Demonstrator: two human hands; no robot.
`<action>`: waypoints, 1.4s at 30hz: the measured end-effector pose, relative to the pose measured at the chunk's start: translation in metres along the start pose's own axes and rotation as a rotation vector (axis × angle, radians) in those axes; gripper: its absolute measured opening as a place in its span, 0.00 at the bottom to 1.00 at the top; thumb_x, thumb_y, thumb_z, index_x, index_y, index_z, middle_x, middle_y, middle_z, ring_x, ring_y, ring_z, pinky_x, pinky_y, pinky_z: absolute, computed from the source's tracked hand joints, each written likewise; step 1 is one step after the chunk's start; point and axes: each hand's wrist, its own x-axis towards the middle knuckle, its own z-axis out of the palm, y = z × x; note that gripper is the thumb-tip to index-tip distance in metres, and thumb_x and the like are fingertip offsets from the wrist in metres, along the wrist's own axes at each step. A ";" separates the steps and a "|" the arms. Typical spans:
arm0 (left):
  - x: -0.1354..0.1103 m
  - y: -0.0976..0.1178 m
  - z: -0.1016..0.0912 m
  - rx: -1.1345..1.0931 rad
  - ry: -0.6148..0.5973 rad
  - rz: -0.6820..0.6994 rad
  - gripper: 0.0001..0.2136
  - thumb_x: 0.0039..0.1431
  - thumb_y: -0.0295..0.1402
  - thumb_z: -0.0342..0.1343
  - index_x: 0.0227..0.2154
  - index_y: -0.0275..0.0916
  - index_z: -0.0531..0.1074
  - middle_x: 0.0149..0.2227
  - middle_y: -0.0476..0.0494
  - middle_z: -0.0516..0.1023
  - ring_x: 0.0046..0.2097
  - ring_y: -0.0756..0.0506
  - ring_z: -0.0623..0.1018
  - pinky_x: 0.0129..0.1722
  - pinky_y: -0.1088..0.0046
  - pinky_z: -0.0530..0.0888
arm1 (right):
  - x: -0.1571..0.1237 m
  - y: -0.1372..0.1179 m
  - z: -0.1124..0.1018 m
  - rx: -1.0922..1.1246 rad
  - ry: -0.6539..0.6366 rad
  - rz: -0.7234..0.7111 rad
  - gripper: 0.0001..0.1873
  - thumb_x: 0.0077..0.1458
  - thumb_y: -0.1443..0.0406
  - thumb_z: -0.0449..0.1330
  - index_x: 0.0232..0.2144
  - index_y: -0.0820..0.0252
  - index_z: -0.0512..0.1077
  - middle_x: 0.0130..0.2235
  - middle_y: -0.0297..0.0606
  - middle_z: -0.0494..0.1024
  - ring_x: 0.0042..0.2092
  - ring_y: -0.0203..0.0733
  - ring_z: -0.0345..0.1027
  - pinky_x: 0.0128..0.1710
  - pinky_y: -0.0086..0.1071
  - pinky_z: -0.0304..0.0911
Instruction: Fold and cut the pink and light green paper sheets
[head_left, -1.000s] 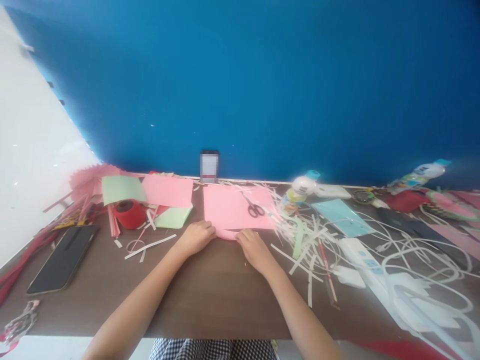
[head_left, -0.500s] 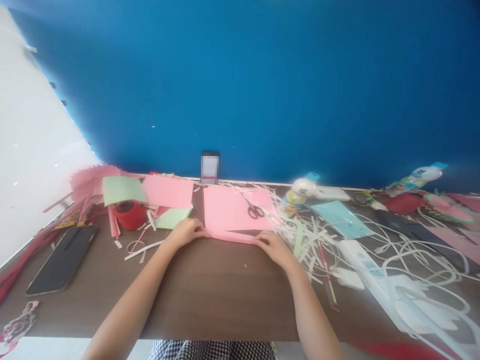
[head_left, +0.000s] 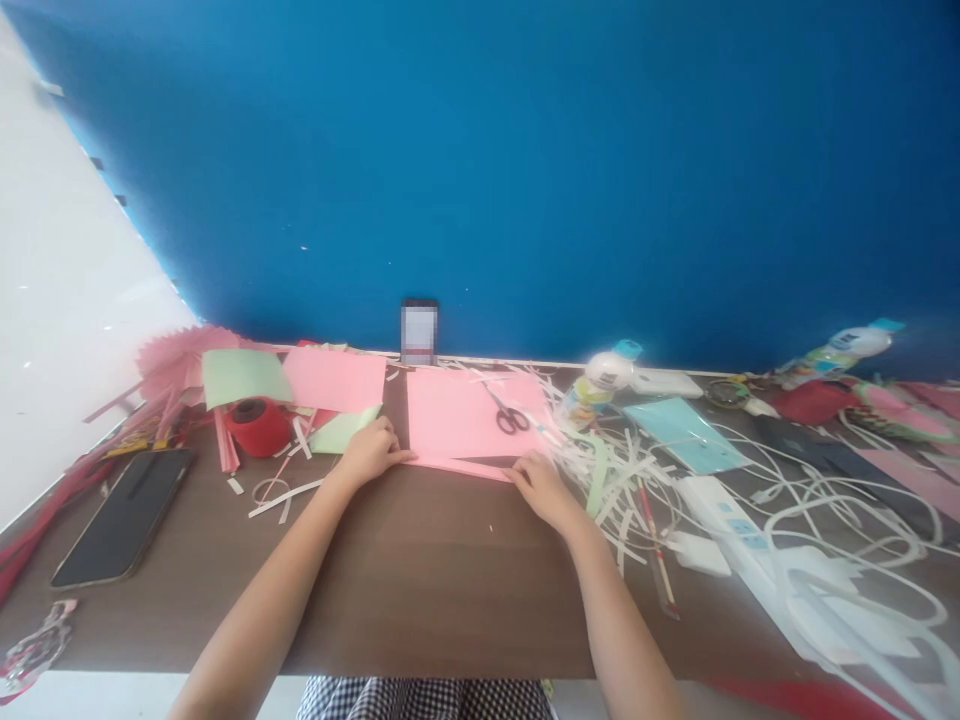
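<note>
A pink paper sheet lies flat in the middle of the brown table, its near edge folded into a narrow strip. My left hand pinches the strip's left end with curled fingers. At the strip's right end my right hand presses down, fingers closed on the fold. Small black scissors rest on the sheet's far right part.
A phone lies at the left, near a red tape roll and pink and green sheets. Another phone leans on the blue wall. White paper strips, glue bottles, a power strip and cables crowd the right.
Both hands slid apart from the middle of the near edge to its two ends, and the folded strip now lies flatter along the sheet's edge.
</note>
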 end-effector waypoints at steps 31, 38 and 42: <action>-0.001 0.011 0.011 -0.407 0.008 0.237 0.13 0.53 0.41 0.52 0.28 0.37 0.75 0.31 0.45 0.77 0.32 0.48 0.72 0.33 0.75 0.66 | 0.006 -0.038 -0.002 0.192 -0.075 -0.110 0.12 0.56 0.62 0.48 0.29 0.56 0.70 0.32 0.36 0.73 0.34 0.40 0.67 0.36 0.33 0.60; -0.005 0.018 0.004 -0.399 -0.054 0.180 0.13 0.53 0.42 0.51 0.30 0.37 0.74 0.33 0.44 0.76 0.35 0.47 0.73 0.35 0.74 0.66 | 0.004 -0.041 -0.010 0.416 -0.112 0.030 0.12 0.53 0.61 0.51 0.27 0.57 0.72 0.31 0.36 0.74 0.35 0.40 0.67 0.37 0.33 0.61; -0.013 0.038 0.003 -0.078 0.048 0.233 0.17 0.52 0.47 0.50 0.36 0.40 0.74 0.35 0.43 0.76 0.38 0.44 0.71 0.41 0.67 0.61 | 0.002 -0.046 -0.007 0.428 -0.126 0.020 0.10 0.52 0.61 0.52 0.26 0.57 0.72 0.30 0.35 0.74 0.34 0.39 0.67 0.37 0.33 0.61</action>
